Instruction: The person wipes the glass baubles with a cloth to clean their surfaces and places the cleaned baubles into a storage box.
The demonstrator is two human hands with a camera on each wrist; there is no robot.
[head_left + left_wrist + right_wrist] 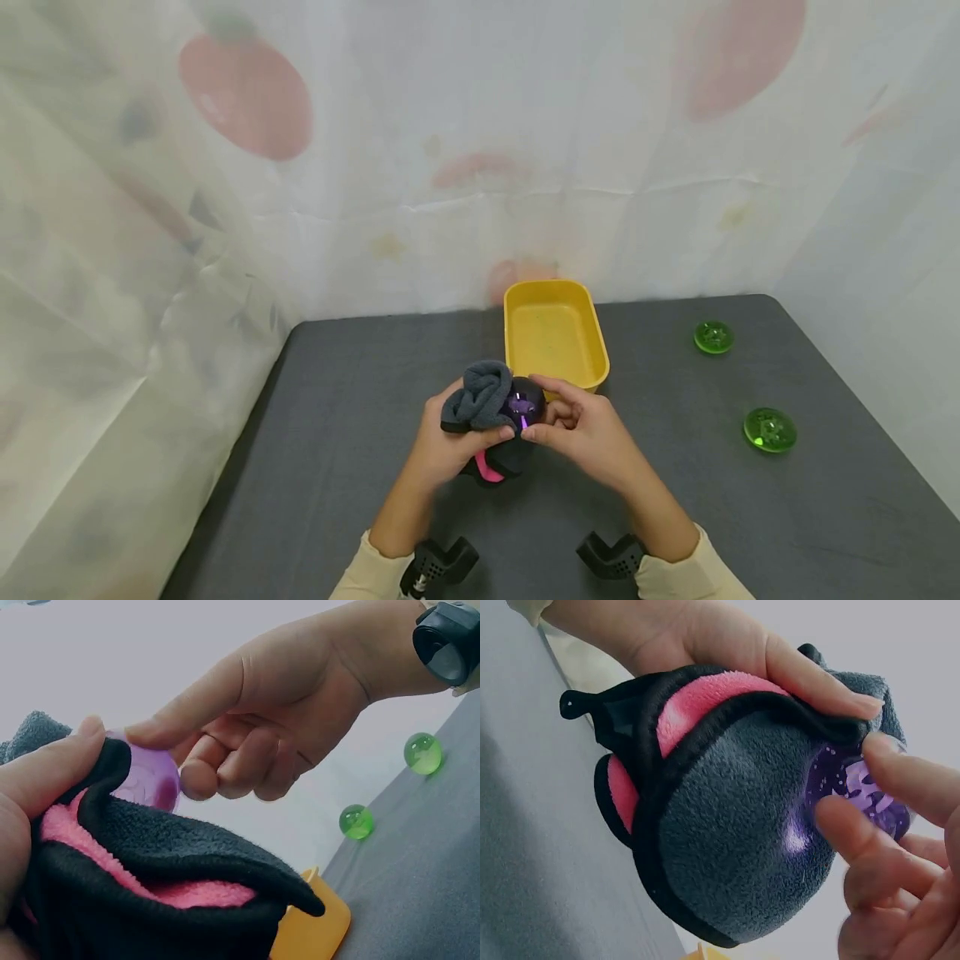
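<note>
- Here we see the left hand [438, 446] gripping a dark grey cloth [480, 396] with a pink lining, its fingers and thumb curled round the bunched fabric above the grey table [352, 392].
- We find a purple disc [522, 406] half wrapped in that cloth, held in the air just in front of the yellow tub [553, 333] and not touching it.
- We see the right hand [581, 429] pinching the bare part of the purple disc between thumb and forefinger, while its other fingers curl loosely beneath.
- In the right wrist view we see the cloth [727, 825] cupped round the disc [859, 795], the black-edged pink lining showing at the fold.
- In the left wrist view the disc [150, 780] peeks out above the pink lining, with the right hand's fingertips [196, 780] against it.
- Well apart on the right of the table we count two green discs, one farther [713, 337] and one nearer [769, 429].
</note>
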